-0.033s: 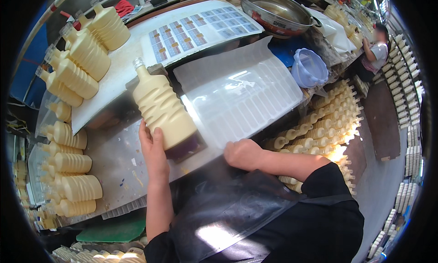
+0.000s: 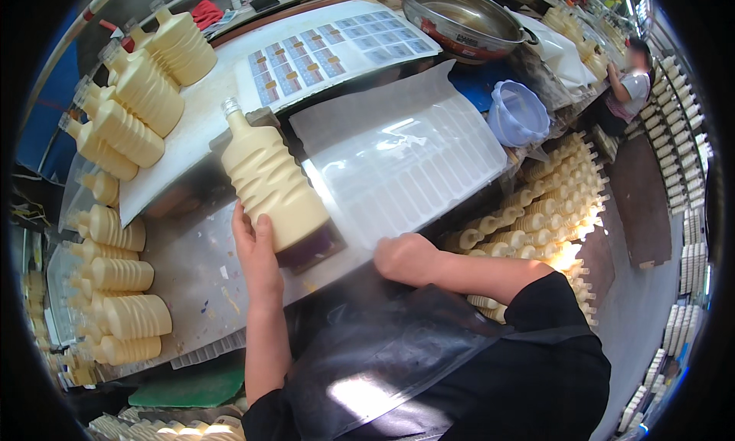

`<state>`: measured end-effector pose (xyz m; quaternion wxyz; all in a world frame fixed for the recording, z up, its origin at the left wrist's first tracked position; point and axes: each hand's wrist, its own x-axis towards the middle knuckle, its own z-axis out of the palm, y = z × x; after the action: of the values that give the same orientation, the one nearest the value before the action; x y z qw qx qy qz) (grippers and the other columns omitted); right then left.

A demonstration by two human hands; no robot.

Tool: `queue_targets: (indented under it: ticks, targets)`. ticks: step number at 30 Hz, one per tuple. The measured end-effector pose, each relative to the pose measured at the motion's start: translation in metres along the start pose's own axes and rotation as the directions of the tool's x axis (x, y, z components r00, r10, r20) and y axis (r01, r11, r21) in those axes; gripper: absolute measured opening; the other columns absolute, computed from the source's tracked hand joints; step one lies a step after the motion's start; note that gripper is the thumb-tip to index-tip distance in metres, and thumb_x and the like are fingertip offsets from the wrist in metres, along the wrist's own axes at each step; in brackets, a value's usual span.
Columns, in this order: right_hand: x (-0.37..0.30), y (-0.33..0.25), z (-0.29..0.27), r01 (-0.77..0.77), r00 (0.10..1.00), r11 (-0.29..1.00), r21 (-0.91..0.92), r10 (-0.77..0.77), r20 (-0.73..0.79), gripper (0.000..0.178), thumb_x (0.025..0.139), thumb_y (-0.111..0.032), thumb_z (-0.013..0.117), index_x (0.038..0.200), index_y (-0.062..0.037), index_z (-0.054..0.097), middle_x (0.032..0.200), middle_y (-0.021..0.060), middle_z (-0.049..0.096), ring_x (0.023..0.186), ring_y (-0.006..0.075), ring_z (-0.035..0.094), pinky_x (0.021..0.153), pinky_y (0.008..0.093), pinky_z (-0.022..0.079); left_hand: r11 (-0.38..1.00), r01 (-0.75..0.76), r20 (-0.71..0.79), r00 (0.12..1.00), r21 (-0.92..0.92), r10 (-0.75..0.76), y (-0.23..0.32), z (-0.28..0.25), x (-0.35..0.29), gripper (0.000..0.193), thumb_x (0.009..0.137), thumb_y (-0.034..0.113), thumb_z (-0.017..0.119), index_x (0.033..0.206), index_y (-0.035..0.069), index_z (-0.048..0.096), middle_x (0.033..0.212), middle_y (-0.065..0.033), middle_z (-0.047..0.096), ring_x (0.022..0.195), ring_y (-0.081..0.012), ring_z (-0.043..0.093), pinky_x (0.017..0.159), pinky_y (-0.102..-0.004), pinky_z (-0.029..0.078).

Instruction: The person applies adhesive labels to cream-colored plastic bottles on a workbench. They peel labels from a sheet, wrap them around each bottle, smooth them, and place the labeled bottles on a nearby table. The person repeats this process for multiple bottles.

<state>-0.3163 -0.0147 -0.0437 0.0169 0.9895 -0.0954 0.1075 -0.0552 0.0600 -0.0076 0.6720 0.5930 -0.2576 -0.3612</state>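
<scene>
A cream-coloured ribbed plastic bottle (image 2: 268, 177) lies tilted in front of me, its neck pointing to the far left. The bottle's base rests by a dark purple block (image 2: 312, 246). My left hand (image 2: 256, 238) grips the bottle's lower left side, with the thumb on top and the fingers partly hidden along its edge. My right hand (image 2: 402, 257) is closed in a fist at the near corner of a translucent plastic sheet (image 2: 383, 135); whatever its fingers hold is hidden. Under the sheet, a ridged pattern of long slots shows through.
Flat printed labels (image 2: 306, 58) lie on the white board beyond the sheet. Several cream bottles (image 2: 145, 89) stand at the left. A metal basin (image 2: 459, 16) and a lilac basket (image 2: 519, 113) are at the far right. Rows of bottles (image 2: 536, 211) cover the right; a person (image 2: 629, 93) sits beyond.
</scene>
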Motion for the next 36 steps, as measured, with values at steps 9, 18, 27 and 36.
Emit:
queue_targets:
  ticks: [9,18,27,36]
  targets:
    - [0.005,0.005,0.003,-0.172,0.978,0.972,0.16,0.148,0.15,0.009,0.081,-0.009,0.062,0.081,-0.0018,0.066,0.083,0.0169,0.064,0.067,0.0343,0.068,0.057,0.0438,0.056,0.998,0.024,-0.058,0.998,0.056,-0.02,-0.001,-0.002,0.003,0.063,0.107,0.016,0.053,0.16,-0.003,0.026,0.158,-0.0232,0.039,0.144,-0.0275,0.042,0.12,-0.0387,0.033]
    - [0.004,0.079,-0.011,-0.661,0.534,0.112,0.742,0.765,0.36,0.011,0.09,-0.01,0.064,0.087,0.0001,0.065,0.068,0.0024,0.064,0.06,0.0093,0.061,0.055,0.0256,0.049,0.929,-0.185,-0.117,0.965,0.322,0.233,-0.008,-0.001,-0.013,0.072,0.102,0.021,0.064,0.159,-0.001,0.026,0.155,-0.0251,0.04,0.142,-0.0356,0.043,0.117,-0.0446,0.037]
    - [-0.01,0.113,-0.028,-0.438,0.459,-0.403,0.804,0.668,0.585,0.007,0.094,-0.012,0.057,0.097,-0.0059,0.059,0.066,0.0025,0.058,0.046,0.0112,0.059,0.034,0.0224,0.033,0.183,-0.895,0.691,0.433,0.407,0.578,-0.009,0.037,-0.035,0.035,0.076,0.009,0.075,0.111,0.007,0.072,0.12,-0.0134,0.069,0.108,-0.0322,0.065,0.096,-0.0435,0.052]
    - [0.016,0.138,-0.044,-0.706,0.511,0.362,0.608,0.855,0.084,0.024,0.097,-0.025,0.066,0.1,-0.0014,0.063,0.075,0.0117,0.072,0.072,0.0225,0.075,0.063,0.0319,0.055,0.202,-0.92,0.906,0.373,0.335,0.199,-0.055,0.073,-0.023,0.014,0.075,0.011,0.068,0.086,0.005,0.061,0.098,-0.0129,0.061,0.091,-0.03,0.063,0.081,-0.041,0.055]
